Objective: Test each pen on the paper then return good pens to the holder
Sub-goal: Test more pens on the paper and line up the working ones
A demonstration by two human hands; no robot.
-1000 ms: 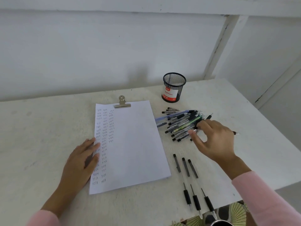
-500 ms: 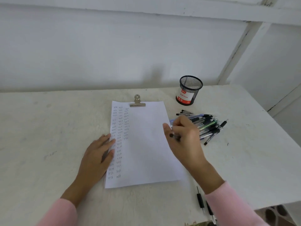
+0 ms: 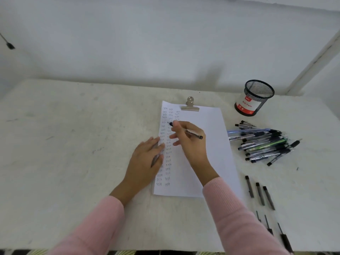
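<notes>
A white sheet of paper (image 3: 211, 144) lies on the table under a metal clip (image 3: 190, 105), its left side filled with columns of small pen marks. My right hand (image 3: 189, 140) is shut on a black pen (image 3: 195, 134), tip near the upper rows of marks. My left hand (image 3: 147, 161) rests flat on the paper's left edge, fingers spread. A black mesh pen holder (image 3: 254, 97) with a red and white label stands at the back right. A pile of several pens (image 3: 263, 144) lies to the right of the paper.
Three uncapped pens (image 3: 259, 192) lie in a row near the front right edge, with their dark lower ends (image 3: 270, 229) further forward. A white wall runs behind the table, and a white post (image 3: 316, 57) rises at the back right.
My right hand left the pen pile holding one pen and moved left across the paper to the upper rows of marks. The view has swung left.
</notes>
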